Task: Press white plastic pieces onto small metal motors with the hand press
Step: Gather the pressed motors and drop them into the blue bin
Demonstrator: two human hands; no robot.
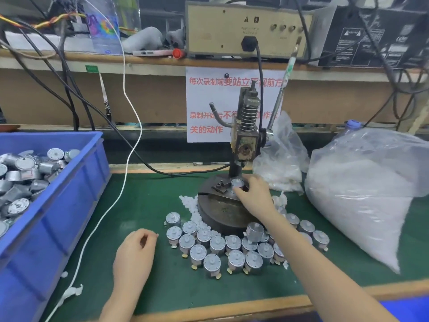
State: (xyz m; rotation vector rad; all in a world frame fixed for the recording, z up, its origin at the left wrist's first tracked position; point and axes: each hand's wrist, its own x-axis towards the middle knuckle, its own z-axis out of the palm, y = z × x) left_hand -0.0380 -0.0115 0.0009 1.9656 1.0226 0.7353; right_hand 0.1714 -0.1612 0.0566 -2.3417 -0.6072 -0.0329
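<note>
The hand press [246,135] stands on a round metal base [216,205] on the green mat. My right hand [255,194] grips a small metal motor [237,183] that sits on the base under the ram. My left hand [137,247] rests on the mat to the left, fingers curled; something small and white seems pinched at its fingertips, but I cannot tell for sure. Several metal motors [218,245] stand upright in a cluster in front of the base. Small white plastic pieces [190,205] lie scattered along the base's left side.
A blue bin [69,205] full of motors stands at the left. Large plastic bags [366,191] of white pieces fill the right side. The press lever [278,98] rises up to the right. A white cable [111,205] runs across the mat's left part.
</note>
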